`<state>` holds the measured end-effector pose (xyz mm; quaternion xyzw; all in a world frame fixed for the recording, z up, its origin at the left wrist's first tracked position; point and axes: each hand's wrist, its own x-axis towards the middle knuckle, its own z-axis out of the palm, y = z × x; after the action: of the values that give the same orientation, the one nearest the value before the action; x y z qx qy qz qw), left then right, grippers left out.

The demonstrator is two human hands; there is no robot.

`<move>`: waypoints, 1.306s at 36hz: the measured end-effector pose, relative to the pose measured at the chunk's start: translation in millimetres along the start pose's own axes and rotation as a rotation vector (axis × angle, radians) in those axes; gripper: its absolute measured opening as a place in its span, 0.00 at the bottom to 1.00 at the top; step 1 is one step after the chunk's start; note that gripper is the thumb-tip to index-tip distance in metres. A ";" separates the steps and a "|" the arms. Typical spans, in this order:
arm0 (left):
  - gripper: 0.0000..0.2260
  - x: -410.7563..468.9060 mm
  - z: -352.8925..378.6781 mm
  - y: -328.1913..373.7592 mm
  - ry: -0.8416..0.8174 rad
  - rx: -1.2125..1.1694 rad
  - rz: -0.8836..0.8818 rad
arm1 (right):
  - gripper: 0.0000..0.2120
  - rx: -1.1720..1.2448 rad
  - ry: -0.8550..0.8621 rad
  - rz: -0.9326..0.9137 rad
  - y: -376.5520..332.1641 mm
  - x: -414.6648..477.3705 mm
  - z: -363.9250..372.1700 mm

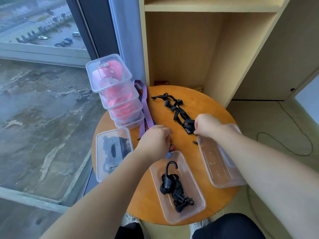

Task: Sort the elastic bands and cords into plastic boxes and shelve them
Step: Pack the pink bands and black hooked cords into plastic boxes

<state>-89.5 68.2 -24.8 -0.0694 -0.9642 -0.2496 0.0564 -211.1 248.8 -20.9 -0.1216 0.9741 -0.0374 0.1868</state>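
- Your right hand (206,125), fingers curled, pinches the near end of the black strap tangle (179,111). The tangle lies from mid-worktop (203,104) toward the far edge.
- Your left hand (155,138) is knuckles-up, fingers curled over the striped band (144,107). The grip is hidden, so you cannot tell whether it holds the band.
- The striped band runs from the far left edge to under that hand, and a short piece shows at its near side.
- A leaning stack of clear boxes (96,75) holding pink bands (120,100) stands at the far left edge.
- The left-edge box (99,161) holds dark items, which are blurred.
- The near-edge box (188,171) holds black hooked cords (170,183).
- The right-edge box (217,163) sits partly under your right forearm.
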 end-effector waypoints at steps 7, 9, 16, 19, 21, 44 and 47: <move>0.15 16.6 8.8 -8.1 -0.013 -0.032 -0.007 | 0.12 -0.065 -0.046 0.080 -1.8 33.2 13.9; 0.15 19.4 11.4 -9.4 -0.018 -0.032 -0.011 | 0.12 -0.052 -0.050 0.077 -0.3 37.3 17.5; 0.15 25.4 19.3 -7.4 -0.030 -0.029 -0.006 | 0.09 -0.009 -0.039 0.032 2.0 39.8 23.5; 0.15 28.5 14.5 -6.5 -0.046 -0.029 -0.009 | 0.06 0.059 0.016 0.012 1.4 35.2 12.6; 0.14 31.7 7.7 -5.3 -0.046 -0.024 -0.015 | 0.07 0.125 0.067 0.002 -0.5 31.6 -1.9; 0.14 57.7 -240.2 138.3 0.486 -0.214 0.108 | 0.12 0.592 0.964 -0.530 -55.1 -148.9 -281.7; 0.16 51.7 -277.4 166.1 0.498 -0.309 0.145 | 0.13 0.626 0.999 -0.594 -63.8 -185.4 -308.8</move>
<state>-92.9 81.8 302.4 -0.0828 -0.8638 -0.3981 0.2974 -145.1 242.1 338.8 -0.2930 0.8117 -0.4210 -0.2794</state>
